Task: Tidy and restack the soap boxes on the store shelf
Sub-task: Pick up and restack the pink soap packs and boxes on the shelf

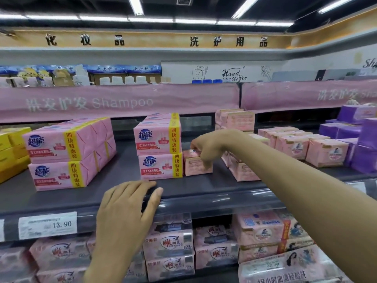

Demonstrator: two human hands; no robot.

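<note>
- Two hands are at the shelf (126, 168). The right hand (206, 148) has its fingers curled down over the top of a small pink soap box (196, 166) and grips it. The left hand (126, 207) lies flat on the shelf's front lip, fingers straight, holding nothing.
- That box stands on the shelf directly under the right hand, just beside the two-high stack of pink multipacks (159, 148) on the hand's left.
- Risk: the hold appears to come from above, on the upper edges only, so the box could tip or slip free as it lifts.
- Risk: carrying it leftward could knock the top multipack, which sits slightly offset on the lower one, and shift that stack.
- Risk: the right forearm passes over loose pink boxes (242, 172) just right of the hand, and a lowered arm could topple them.
- Farther right of the hand stand a row of pink boxes (306, 146) and purple boxes (365, 144). Well to its left are a second pink stack (67, 154) and yellow boxes (12, 148).
- Below the left hand sit a price label (48, 224) and packs on the lower shelf (169, 248).
</note>
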